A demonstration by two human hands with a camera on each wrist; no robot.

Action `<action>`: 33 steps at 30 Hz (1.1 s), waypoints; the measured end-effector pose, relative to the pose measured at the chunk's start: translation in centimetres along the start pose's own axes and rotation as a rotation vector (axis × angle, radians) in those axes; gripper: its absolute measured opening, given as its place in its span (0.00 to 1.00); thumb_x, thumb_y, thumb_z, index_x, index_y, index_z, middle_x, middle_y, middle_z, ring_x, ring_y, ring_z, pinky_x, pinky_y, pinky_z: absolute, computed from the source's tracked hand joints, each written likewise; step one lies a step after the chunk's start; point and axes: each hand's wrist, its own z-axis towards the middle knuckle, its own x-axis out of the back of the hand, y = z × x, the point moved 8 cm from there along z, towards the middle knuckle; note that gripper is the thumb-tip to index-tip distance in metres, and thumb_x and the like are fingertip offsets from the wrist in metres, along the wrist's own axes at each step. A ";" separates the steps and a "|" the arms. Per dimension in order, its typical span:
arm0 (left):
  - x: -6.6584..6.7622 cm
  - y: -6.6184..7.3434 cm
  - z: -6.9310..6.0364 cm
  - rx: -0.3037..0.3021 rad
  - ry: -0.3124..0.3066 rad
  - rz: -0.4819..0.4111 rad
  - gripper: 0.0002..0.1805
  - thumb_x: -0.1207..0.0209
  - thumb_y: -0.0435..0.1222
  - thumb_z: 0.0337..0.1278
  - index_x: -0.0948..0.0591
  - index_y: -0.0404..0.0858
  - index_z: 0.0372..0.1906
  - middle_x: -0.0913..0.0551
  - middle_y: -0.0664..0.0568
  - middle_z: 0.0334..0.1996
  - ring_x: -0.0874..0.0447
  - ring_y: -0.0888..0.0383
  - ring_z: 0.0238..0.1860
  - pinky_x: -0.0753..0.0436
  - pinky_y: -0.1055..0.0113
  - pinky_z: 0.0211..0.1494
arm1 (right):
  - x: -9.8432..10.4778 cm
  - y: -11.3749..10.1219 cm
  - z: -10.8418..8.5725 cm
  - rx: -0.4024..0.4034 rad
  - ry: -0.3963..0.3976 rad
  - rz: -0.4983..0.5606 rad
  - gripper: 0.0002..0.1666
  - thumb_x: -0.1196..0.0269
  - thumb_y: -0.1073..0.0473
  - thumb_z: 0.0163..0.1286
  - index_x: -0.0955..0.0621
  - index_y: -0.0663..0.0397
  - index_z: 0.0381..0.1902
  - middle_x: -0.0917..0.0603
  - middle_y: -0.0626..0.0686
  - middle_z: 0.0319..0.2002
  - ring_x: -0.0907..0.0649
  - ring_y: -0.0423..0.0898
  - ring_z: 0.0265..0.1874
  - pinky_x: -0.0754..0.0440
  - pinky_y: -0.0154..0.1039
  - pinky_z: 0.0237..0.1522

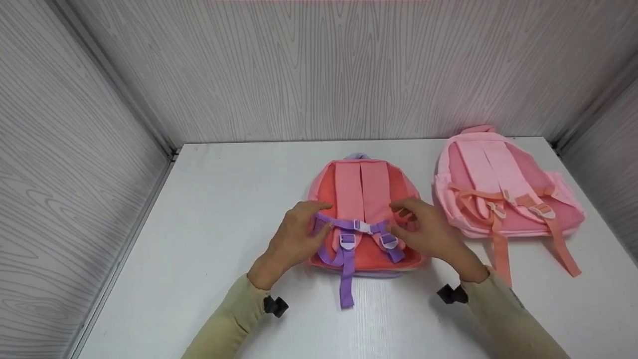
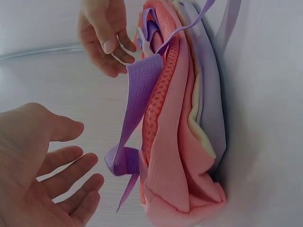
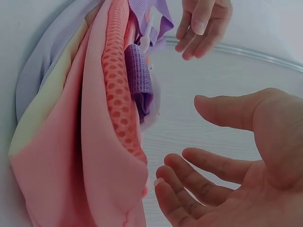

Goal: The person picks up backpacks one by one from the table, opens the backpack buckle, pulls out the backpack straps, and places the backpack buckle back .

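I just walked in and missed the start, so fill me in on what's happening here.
A person has their left hand and right hand on either side of a coral backpack, fingers relaxed and gripping nothing. It lies straps-up on a white table, and the white buckle between its purple straps looks fastened. A pink backpack lies untouched to the right.

We see glare on the tabletop (image 1: 371, 311) near five o'clock. Our wrist views look dimmer, the right brightest toward two o'clock.
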 end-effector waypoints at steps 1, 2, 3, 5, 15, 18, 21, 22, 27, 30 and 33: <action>-0.4 0.3 0.1 -0.015 -0.001 0.019 0.21 0.32 0.34 0.70 0.19 0.34 0.64 0.13 0.42 0.58 0.16 0.44 0.61 0.19 0.51 0.69 | -0.2 -0.2 0.1 0.016 0.001 0.001 0.27 0.27 0.58 0.71 0.19 0.62 0.64 0.15 0.61 0.56 0.15 0.58 0.54 0.14 0.59 0.58; -0.8 0.6 0.2 -0.024 -0.002 0.045 0.21 0.32 0.35 0.70 0.19 0.34 0.64 0.14 0.43 0.58 0.16 0.45 0.61 0.19 0.52 0.69 | -0.4 -0.4 0.3 0.035 0.002 -0.003 0.27 0.27 0.59 0.71 0.19 0.62 0.63 0.15 0.61 0.56 0.14 0.59 0.53 0.14 0.59 0.58; -1.2 0.9 0.2 -0.033 -0.002 0.078 0.21 0.32 0.36 0.70 0.19 0.34 0.64 0.14 0.44 0.58 0.16 0.46 0.61 0.19 0.54 0.69 | -0.7 -0.6 0.4 0.051 0.002 -0.007 0.27 0.26 0.59 0.70 0.19 0.63 0.63 0.15 0.62 0.56 0.14 0.59 0.53 0.14 0.59 0.57; -2.1 1.4 0.5 -0.052 -0.003 0.133 0.22 0.32 0.38 0.70 0.18 0.35 0.64 0.14 0.45 0.59 0.17 0.48 0.61 0.18 0.55 0.69 | -1.2 -1.0 0.7 0.080 -0.002 -0.012 0.26 0.26 0.60 0.69 0.18 0.64 0.62 0.15 0.62 0.55 0.15 0.59 0.51 0.14 0.58 0.55; -5.7 2.4 1.1 -0.111 0.008 0.392 0.21 0.31 0.43 0.68 0.16 0.38 0.60 0.12 0.49 0.55 0.15 0.51 0.56 0.17 0.58 0.65 | -3.7 -2.0 1.2 0.178 0.008 -0.070 0.24 0.25 0.64 0.66 0.17 0.68 0.57 0.15 0.62 0.50 0.15 0.56 0.46 0.13 0.54 0.51; -6.3 2.2 1.1 -0.104 0.004 0.445 0.21 0.32 0.45 0.69 0.15 0.39 0.60 0.12 0.49 0.55 0.15 0.51 0.56 0.16 0.57 0.64 | -4.2 -2.2 1.1 0.224 0.033 -0.109 0.22 0.25 0.65 0.65 0.16 0.68 0.54 0.15 0.62 0.49 0.16 0.56 0.45 0.14 0.53 0.51; -6.8 1.9 1.0 -0.087 -0.002 0.472 0.21 0.34 0.46 0.70 0.15 0.40 0.60 0.12 0.50 0.55 0.15 0.51 0.57 0.16 0.57 0.65 | -4.4 -2.3 1.0 0.241 0.056 -0.138 0.21 0.24 0.65 0.65 0.15 0.67 0.53 0.14 0.61 0.47 0.16 0.55 0.44 0.15 0.52 0.49; -6.8 1.9 1.0 -0.082 -0.002 0.474 0.21 0.34 0.47 0.70 0.15 0.40 0.60 0.11 0.50 0.55 0.15 0.51 0.57 0.16 0.57 0.65 | -4.5 -2.2 1.0 0.242 0.061 -0.146 0.20 0.24 0.64 0.65 0.15 0.67 0.53 0.14 0.61 0.46 0.16 0.55 0.43 0.15 0.52 0.48; -7.1 1.6 0.9 -0.063 -0.006 0.461 0.22 0.34 0.47 0.69 0.15 0.41 0.61 0.11 0.50 0.54 0.15 0.51 0.55 0.16 0.57 0.63 | -5.2 -1.7 1.1 0.196 0.049 -0.180 0.20 0.23 0.63 0.65 0.14 0.64 0.53 0.15 0.59 0.47 0.17 0.53 0.44 0.14 0.52 0.51; -7.2 1.6 0.8 -0.041 -0.012 0.436 0.20 0.34 0.46 0.70 0.14 0.41 0.60 0.10 0.50 0.52 0.15 0.51 0.53 0.16 0.57 0.62 | -5.5 -1.4 1.2 0.162 0.045 -0.194 0.20 0.23 0.61 0.66 0.13 0.63 0.54 0.15 0.58 0.47 0.17 0.53 0.45 0.14 0.52 0.53; -7.2 1.5 0.8 -0.015 -0.001 0.415 0.19 0.34 0.45 0.70 0.13 0.40 0.58 0.10 0.51 0.50 0.15 0.51 0.52 0.16 0.57 0.61 | -5.6 -1.4 1.3 0.161 0.055 -0.208 0.18 0.24 0.62 0.66 0.12 0.62 0.53 0.15 0.57 0.45 0.17 0.53 0.44 0.15 0.51 0.52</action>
